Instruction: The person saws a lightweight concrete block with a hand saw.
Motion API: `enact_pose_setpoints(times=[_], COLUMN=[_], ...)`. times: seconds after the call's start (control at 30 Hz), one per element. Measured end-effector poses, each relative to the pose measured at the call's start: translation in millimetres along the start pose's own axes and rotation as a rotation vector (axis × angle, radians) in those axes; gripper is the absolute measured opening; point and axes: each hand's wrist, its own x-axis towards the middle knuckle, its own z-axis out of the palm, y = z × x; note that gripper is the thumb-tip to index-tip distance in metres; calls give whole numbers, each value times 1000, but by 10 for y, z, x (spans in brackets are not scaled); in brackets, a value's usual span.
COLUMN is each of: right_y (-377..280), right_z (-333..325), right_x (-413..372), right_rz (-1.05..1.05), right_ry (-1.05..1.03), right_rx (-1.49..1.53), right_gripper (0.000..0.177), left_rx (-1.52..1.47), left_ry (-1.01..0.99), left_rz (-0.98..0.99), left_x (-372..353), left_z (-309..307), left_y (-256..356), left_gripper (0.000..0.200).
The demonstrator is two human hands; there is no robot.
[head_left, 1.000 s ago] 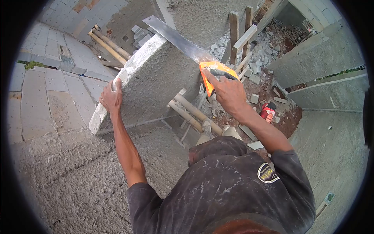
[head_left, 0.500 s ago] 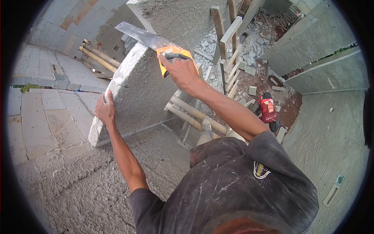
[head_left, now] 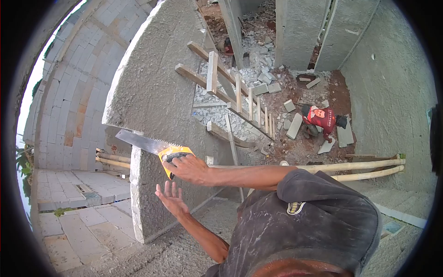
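My right hand (head_left: 188, 169) is wrapped round the orange and black handle of a hand saw (head_left: 144, 141). The saw's toothed metal blade points left, its tip overlapping a step in the pale cut edge of a rough grey wall (head_left: 161, 74). Just below the handle, my left hand (head_left: 172, 199) is held palm up with its fingers spread and nothing in it. Behind that hand lies the lower face of the same wall, whose white edge (head_left: 135, 198) runs down to its left.
A wooden ladder (head_left: 239, 108) leans to the right of the wall. Down below, a person in a red shirt (head_left: 323, 117) bends among broken blocks (head_left: 294, 125). Bamboo poles (head_left: 355, 166) cross at the right. Block walls (head_left: 69, 101) stand at left.
My left hand has let go of the wall's edge and moved right, opening below the saw. My right hand still grips the saw. The view has shifted, showing more of the wall's upper part.
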Motion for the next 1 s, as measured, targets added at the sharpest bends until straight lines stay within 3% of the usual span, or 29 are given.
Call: enact_pose_setpoints(times=[0.07, 0.1, 0.17, 0.2, 0.27, 0.3, 0.4, 0.47, 0.57, 0.6, 0.67, 0.7, 0.73, 0.8, 0.83, 0.87, 0.93, 0.97, 1.0], right_y=[-26, -20, -27, -16, 28, 21, 83, 132, 189, 160, 131, 160, 166, 201, 259, 328, 420, 380, 462], right_z=[-92, -104, -178, -186, -213, -264, -316, -391, -535, -653, -902, -890, -865, -822, -777, -630, -301, -569, -542], right_x=[-231, -382, -718, -858, -1076, -1154, -1348, -1419, -1466, -1496, -1566, -1624, -1617, -1655, -1665, -1691, -1685, -1594, -1561], right_rz=[2, -32, -65, -76, -132, -125, -197, -222, -294, -343, -213, -180, -212, 108, 194, 206, 421, 639, 631], right_ry=[36, 71, 39, 18, 119, 60, 113, 41, 113, 94, 139, 149, 128, 150, -28, -18, -148, -244, -254], right_rx=[62, 95, 123, 139, 79, 56, 57, 98, 107, 127, 378, 337, 346, 563, 762, 758, 1379, 1576, 1576], right_gripper=[54, 55, 51, 51, 47, 44, 43, 42, 46, 46, 57, 75, 75, 79, 79, 79, 78, 68, 68], left_rx=[-424, -420, -565, -569, -201, -243, -159, -193, -286, -306, -227, -210, -227, -115, -100, -96, -96, -104, -107], left_ry=[-201, -188, -401, -372, -293, -299, -273, -246, -359, -312, -352, -324, -292, -361, -370, -385, -349, -325, -317], left_rz=[-241, -241, -234, -235, -182, -190, -205, -165, -92, -68, -3, 11, 24, -7, -14, -21, -30, -35, -29], left_x=[-362, -432, -626, -668, -716, -803, -1047, -1204, -1314, -1311, -1312, -1350, -1389, -1423, -1430, -1418, -1406, -1385, -1327], left_z=[329, 424, 555, 535, 470, 469, 511, 583, 587, 584, 579, 589, 553, 471, 467, 491, 514, 556, 570], left_y=[-83, -53, -59, -125, -232, -249, -242, -222, -231, -202, -92, -39, -4, 36, 20, -21, -114, -119, -115], left_gripper=[87, 87, 74, 74, 61, 46, 45, 43, 44, 44, 45, 44, 44, 44, 44, 44, 45, 46, 46])
